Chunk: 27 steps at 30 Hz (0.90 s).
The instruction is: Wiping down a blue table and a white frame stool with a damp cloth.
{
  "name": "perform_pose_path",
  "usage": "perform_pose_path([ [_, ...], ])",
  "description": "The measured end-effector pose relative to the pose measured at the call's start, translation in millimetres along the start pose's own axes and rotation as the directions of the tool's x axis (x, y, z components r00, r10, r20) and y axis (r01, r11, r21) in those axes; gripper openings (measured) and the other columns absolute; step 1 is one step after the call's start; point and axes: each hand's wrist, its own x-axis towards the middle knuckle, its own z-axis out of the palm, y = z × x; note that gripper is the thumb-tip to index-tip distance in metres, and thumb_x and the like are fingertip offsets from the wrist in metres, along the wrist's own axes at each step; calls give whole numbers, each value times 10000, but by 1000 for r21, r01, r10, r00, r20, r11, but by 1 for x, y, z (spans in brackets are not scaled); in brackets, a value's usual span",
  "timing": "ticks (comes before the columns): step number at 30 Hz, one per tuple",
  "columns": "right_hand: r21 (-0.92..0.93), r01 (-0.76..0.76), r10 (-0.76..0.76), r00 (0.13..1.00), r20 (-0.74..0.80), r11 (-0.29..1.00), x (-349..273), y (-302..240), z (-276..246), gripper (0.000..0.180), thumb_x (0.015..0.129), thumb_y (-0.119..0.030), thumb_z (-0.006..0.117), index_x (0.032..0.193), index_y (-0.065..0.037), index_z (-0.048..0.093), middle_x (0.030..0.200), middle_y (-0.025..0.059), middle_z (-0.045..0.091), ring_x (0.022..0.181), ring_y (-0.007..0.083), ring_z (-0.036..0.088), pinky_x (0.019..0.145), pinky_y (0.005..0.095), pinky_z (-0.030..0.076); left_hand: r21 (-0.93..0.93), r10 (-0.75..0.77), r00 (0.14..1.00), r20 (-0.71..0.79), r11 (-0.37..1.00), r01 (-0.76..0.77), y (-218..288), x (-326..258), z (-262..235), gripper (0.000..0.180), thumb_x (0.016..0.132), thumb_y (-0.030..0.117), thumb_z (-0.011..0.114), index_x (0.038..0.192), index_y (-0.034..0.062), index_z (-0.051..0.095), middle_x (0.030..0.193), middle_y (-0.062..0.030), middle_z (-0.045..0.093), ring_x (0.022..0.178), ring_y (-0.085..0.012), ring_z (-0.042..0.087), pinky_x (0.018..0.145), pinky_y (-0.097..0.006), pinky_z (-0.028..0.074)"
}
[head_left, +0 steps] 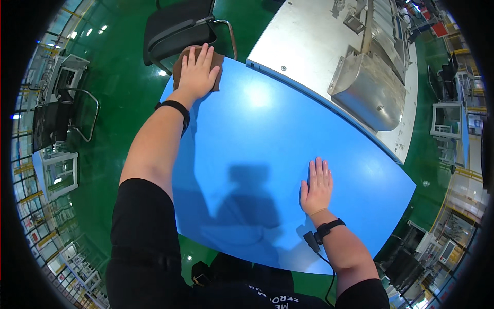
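Observation:
My left hand lies flat with spread fingers on a brown cloth at the far left corner of the blue tabletop. The cloth's edges stick out around the hand and reach the table's rim. On the right side of the same surface, my right hand rests palm down, fingers stretched out, with nothing under it that I can see. Each wrist wears a black band, and a cable hangs from the right one.
Beyond the table's far right edge stands a pale metal-topped bench with a curved steel housing. A black chair stands close to the far left corner. Another chair is farther left on the green floor.

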Motion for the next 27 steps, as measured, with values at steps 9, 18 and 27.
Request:
perform_pose_path([
  [9, 33, -14, 14, 1000, -16, 999, -2, 1, -2, 658, 953, -253, 588, 1563, -98, 397, 1644, 115, 352, 1529, 342, 295, 1220, 508, 243, -46, 256, 964, 66, 966, -254, 39, -34, -26, 695, 1032, 418, 447, 1624, 114, 246, 1705, -84, 183, 1556, -403, 148, 1249, -565, 152],
  [18, 44, -15, 16, 1000, -24, 999, -1, 2, -2, 643, 953, -253, 593, 1554, -108, 416, 1646, 92, 354, 1531, 321, 297, 1224, 503, 243, -114, 423, 894, 149, 905, -409, 59, -34, -51, 691, 1022, 392, 462, 1621, 118, 253, 1702, -99, 184, 1559, -404, 133, 1243, -577, 148],
  [27, 46, -2, 4, 999, -36, 999, 0, -5, 2, 647, 950, -250, 596, 1553, -99, 414, 1639, 112, 361, 1521, 331, 314, 1221, 513, 246, -157, -130, 990, 52, 978, 137, 87, -33, -9, 719, 1030, 419, 475, 1612, 64, 247, 1684, -201, 171, 1538, -457, 150, 1219, -626, 149],
])
